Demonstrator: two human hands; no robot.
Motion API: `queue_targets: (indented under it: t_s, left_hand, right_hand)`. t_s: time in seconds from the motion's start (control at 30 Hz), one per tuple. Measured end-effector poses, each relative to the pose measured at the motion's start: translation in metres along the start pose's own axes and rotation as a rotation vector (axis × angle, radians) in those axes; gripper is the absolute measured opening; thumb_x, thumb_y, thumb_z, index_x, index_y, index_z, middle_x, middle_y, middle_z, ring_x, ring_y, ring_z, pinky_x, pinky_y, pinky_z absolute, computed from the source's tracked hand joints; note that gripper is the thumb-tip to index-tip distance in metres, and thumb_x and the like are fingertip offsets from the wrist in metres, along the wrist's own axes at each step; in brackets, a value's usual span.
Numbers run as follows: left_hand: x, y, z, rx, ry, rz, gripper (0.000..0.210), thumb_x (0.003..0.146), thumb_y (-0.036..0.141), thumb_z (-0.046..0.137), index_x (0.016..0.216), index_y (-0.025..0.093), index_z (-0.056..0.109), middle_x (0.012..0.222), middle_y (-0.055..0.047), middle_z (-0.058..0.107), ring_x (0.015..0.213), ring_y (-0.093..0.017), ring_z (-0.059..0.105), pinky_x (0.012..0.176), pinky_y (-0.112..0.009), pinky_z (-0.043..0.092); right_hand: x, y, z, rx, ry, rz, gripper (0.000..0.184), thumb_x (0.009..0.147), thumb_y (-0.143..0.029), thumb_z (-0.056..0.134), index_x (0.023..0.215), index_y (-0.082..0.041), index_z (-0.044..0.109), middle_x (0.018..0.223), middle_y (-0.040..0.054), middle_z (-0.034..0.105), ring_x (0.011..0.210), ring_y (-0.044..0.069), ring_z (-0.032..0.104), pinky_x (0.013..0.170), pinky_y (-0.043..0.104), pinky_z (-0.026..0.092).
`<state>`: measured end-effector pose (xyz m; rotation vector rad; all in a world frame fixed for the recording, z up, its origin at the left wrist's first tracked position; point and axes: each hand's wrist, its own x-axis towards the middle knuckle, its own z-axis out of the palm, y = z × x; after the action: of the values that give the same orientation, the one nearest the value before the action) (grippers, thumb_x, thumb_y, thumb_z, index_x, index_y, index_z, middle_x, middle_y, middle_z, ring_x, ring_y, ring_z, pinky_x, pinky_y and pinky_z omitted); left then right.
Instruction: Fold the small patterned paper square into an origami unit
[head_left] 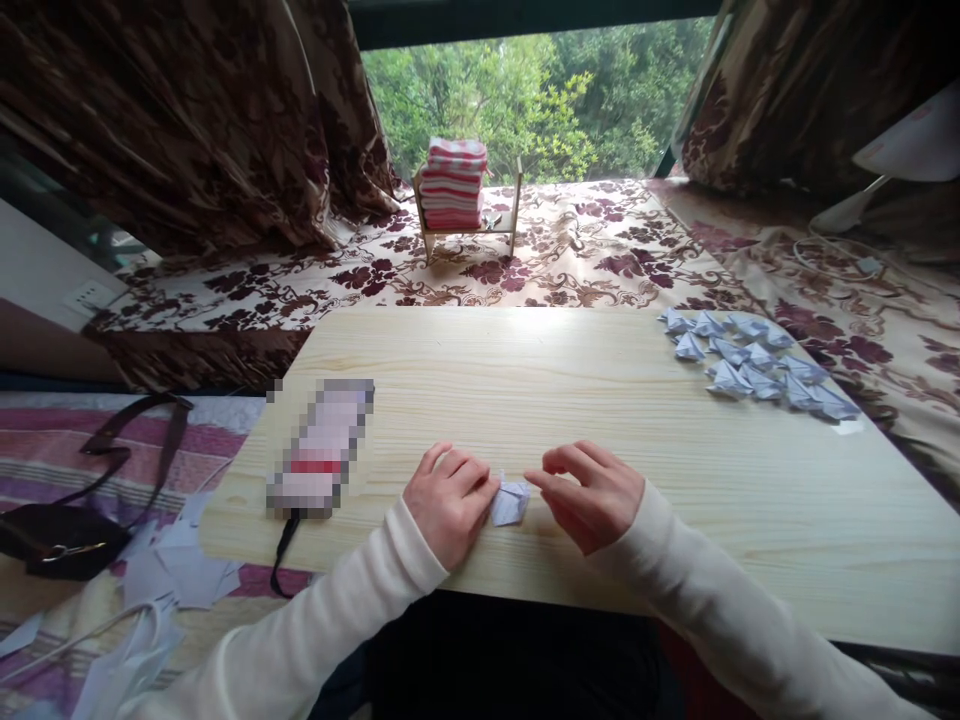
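A small piece of folded white paper [510,503] lies on the light wooden table [480,390], between my two hands. At its left edge, my left hand [450,505] has thumb and fingers closed together, the tips gripping the paper's upper left corner. My right hand [589,495] is on the other side, fingers bent and somewhat apart. One of its fingertips is right at the paper's upper right corner; whether it touches is hard to see. The lower fingers of both hands are partly hidden.
Several folded paper shapes [757,360] stand in rows at the table's far right. A blurred-out phone [319,450] with a strap lies on the left. Loose paper sheets [184,560] and a dark bag [64,540] rest beside the table. Beyond, a small rack [516,215] holds folded cloths [454,185].
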<state>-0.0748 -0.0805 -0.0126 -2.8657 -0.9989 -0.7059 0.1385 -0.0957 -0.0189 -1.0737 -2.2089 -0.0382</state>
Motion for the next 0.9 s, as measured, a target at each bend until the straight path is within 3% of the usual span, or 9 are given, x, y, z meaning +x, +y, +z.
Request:
queue_targets:
  t_s: [0.1,0.23,0.4,0.6,0.73,0.9]
  left_hand:
    - [-0.002,0.006,0.0,-0.015,0.039,-0.06,0.019,0.085,0.021,0.049,0.094,0.016,0.065,0.082,-0.005,0.065,0.083,-0.019,0.053,0.087,-0.042,0.039]
    - [-0.004,0.008,-0.001,-0.025,0.055,-0.082,0.018,0.084,0.02,0.05,0.093,0.016,0.065,0.081,-0.005,0.065,0.082,-0.019,0.054,0.085,-0.042,0.039]
    - [-0.001,0.001,-0.001,0.007,0.027,0.024,0.022,0.087,0.015,0.043,0.093,0.015,0.064,0.081,-0.005,0.065,0.083,-0.019,0.053,0.088,-0.042,0.037]
    - [0.01,-0.011,-0.006,0.078,-0.046,0.202,0.019,0.088,0.016,0.045,0.082,0.017,0.064,0.076,-0.001,0.064,0.08,-0.015,0.053,0.096,-0.041,0.032]
    - [0.01,-0.011,-0.012,0.032,-0.143,0.16,0.017,0.087,0.024,0.047,0.091,0.018,0.062,0.079,-0.002,0.064,0.085,-0.017,0.053,0.096,-0.042,0.032]
    - [0.004,-0.005,-0.01,0.014,-0.135,0.103,0.022,0.086,0.026,0.044,0.095,0.015,0.061,0.083,-0.004,0.065,0.087,-0.02,0.053,0.096,-0.044,0.032]
  right_hand:
    - [-0.005,-0.019,0.002,0.04,-0.039,0.035,0.024,0.082,-0.027,0.052,0.101,-0.018,0.062,0.089,0.0077,0.059,0.079,0.019,0.049,0.07,0.033,0.041]
    - [-0.011,-0.029,0.006,-0.024,-0.072,0.04,0.027,0.081,-0.035,0.053,0.096,-0.015,0.063,0.09,0.0091,0.062,0.083,0.021,0.051,0.072,0.034,0.04]
    - [0.001,-0.025,0.001,-0.094,-0.073,-0.045,0.012,0.081,-0.021,0.054,0.087,-0.018,0.064,0.088,0.0058,0.064,0.083,0.02,0.052,0.071,0.032,0.037]
    - [0.008,-0.018,0.011,-0.084,-0.066,-0.181,0.016,0.08,-0.013,0.049,0.07,-0.019,0.059,0.071,0.0025,0.061,0.067,0.015,0.048,0.059,0.028,0.033]
    - [0.003,-0.018,0.014,-0.06,-0.055,-0.161,0.018,0.085,-0.012,0.045,0.077,-0.017,0.06,0.075,0.0043,0.062,0.067,0.014,0.05,0.061,0.027,0.037]
    - [-0.002,-0.02,0.004,-0.036,-0.045,-0.172,0.017,0.086,-0.014,0.045,0.096,-0.013,0.059,0.084,0.0071,0.066,0.073,0.016,0.056,0.063,0.026,0.042]
